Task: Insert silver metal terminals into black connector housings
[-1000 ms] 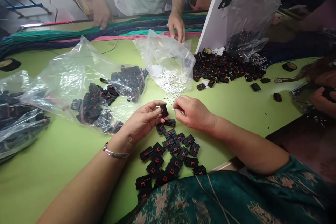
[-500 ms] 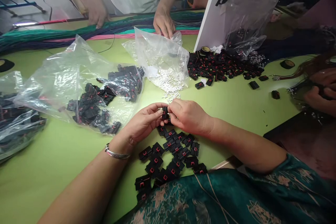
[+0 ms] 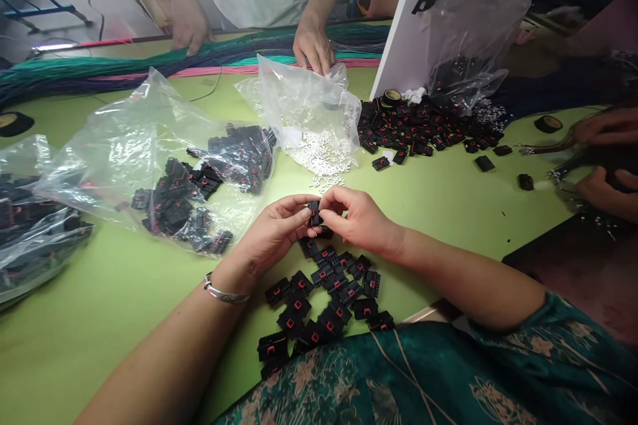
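Between the thumb and fingers of my left hand [image 3: 279,229] is a small black connector housing [image 3: 314,213] with a red mark, held upright above the table. My right hand [image 3: 359,218] is at the housing's right side, thumb and index finger bent together in a pinch against its edge. Whatever those fingertips hold, if anything, is too small to make out. Below both hands lies a loose pile of black connector housings [image 3: 333,315] with red clips. Just beyond my fingers, small white pieces [image 3: 326,156] spill from the mouth of a clear plastic bag [image 3: 304,96].
A clear bag of black housings [image 3: 114,126] lies at left, another [image 3: 30,246] at the far left edge. Beside a white upright panel [image 3: 399,33] is a heap of housings [image 3: 423,126] with a tape roll [image 3: 391,97]. Wires [image 3: 124,66] cross the back, near a co-worker's hands [image 3: 313,43].
My right hand's fingers have loosened and opened out a little beside the housing. My left hand keeps its hold. The whole view has shifted very slightly.
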A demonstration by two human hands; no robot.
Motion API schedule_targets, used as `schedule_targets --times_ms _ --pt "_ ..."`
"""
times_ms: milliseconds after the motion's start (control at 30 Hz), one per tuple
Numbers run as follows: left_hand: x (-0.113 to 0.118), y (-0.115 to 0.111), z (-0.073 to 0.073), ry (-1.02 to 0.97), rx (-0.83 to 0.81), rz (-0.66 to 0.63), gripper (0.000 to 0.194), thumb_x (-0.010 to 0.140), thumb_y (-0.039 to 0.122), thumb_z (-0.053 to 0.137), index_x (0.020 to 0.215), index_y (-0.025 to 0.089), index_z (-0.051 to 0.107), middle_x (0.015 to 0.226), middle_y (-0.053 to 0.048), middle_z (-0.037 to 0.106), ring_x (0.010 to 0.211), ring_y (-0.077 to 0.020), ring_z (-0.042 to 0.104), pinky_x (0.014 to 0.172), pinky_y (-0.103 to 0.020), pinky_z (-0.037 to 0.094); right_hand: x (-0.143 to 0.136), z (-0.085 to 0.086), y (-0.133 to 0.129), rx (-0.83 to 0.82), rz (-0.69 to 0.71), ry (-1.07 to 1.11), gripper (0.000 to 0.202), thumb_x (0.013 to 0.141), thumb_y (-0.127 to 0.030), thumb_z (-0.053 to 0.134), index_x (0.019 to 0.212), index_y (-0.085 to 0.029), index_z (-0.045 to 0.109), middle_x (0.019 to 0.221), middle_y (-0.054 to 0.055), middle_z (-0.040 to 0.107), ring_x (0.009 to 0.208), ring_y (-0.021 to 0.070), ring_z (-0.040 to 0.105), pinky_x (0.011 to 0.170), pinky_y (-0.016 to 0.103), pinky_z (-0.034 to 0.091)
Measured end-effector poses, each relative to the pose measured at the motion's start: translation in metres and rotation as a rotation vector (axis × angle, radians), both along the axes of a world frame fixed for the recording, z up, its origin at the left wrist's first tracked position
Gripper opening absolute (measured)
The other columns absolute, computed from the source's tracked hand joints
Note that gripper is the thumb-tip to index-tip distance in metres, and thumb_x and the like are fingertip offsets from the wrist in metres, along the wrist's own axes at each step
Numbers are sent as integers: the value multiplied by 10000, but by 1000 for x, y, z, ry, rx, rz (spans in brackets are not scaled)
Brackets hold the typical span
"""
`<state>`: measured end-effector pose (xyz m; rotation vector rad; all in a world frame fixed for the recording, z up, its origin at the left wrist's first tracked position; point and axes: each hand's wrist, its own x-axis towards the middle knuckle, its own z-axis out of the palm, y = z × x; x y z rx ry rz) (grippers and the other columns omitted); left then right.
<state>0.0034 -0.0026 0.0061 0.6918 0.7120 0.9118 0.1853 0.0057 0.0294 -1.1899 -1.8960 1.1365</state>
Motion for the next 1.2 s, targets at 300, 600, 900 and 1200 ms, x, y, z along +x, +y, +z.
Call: schedule_targets --times_ms 300,600,900,1200 --pt "-6 0 1 -44 -4 -27 274 773 170 769 1043 176 723 904 -49 734 752 -150 716 728 -240 586 8 -2 10 -580 74 427 267 783 -375 703 875 -155 583 661 -49 571 413 33 434 305 149 373" --pt "-3 -1 2 22 13 18 268 739 179 799 991 168 711 886 -29 720 740 -143 712 745 -257 596 0 0 2 -481 -29 294 104 831 -250 610 789 -157 587 489 -66 555 379 60 506 397 173 471" --pt "0 -2 -1 113 68 55 257 714 193 818 949 165 718 840 -31 725 692 -133 700 697 -250 600 -3 -9 1 -298 -47 130 90 816 -228 558 745 -189 518 521 -64 541 402 81 509 418 199 395" --pt "2 2 -1 108 8 206 326 690 210 839 974 149 689 813 -34 710 705 -131 696 710 -246 589 9 -12 18 177 -110 -111 90 828 -254 588 778 -180 578 717 -1 621 626 112 508 629 255 399"
